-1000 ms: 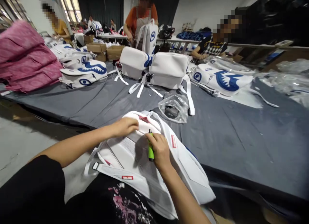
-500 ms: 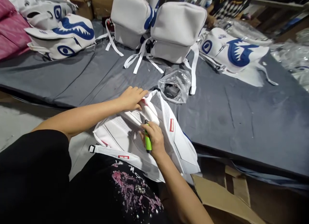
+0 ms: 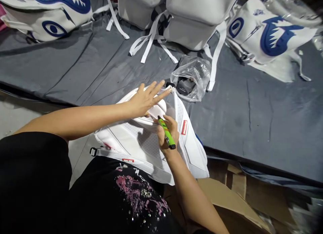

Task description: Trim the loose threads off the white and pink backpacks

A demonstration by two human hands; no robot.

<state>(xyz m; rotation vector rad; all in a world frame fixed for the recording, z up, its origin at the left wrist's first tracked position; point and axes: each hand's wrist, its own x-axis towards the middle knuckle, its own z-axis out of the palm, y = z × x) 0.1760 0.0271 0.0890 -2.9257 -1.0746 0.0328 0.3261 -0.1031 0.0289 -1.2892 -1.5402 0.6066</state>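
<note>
A white backpack [image 3: 193, 156] lies with its padded back panel and straps up, across my lap and the table edge. My left hand [image 3: 145, 99] rests at its upper end, fingers spread, the thumb side by a rounded white padded part [image 3: 157, 110]. In my right hand [image 3: 174, 128] is a green marker pen [image 3: 167, 133] with black ends, slanted across the palm. The right fingertips touch the edge of the padded part, close to my left thumb. What lies under the left palm is hidden. Red labels show on both shoulder straps.
A clear plastic bag [image 3: 193, 77] with a dark item inside lies just beyond the backpack on the grey-covered table [image 3: 264, 126]. White backpacks with blue shark faces [image 3: 280, 35] and upright white backpacks [image 3: 189, 29] stand behind. An open cardboard box [image 3: 227, 197] sits below the table edge at right.
My left fingers have lifted from their curled hold and spread out. My right hand has shifted slightly up and right, the marker now tilted more. The view has tipped downward.
</note>
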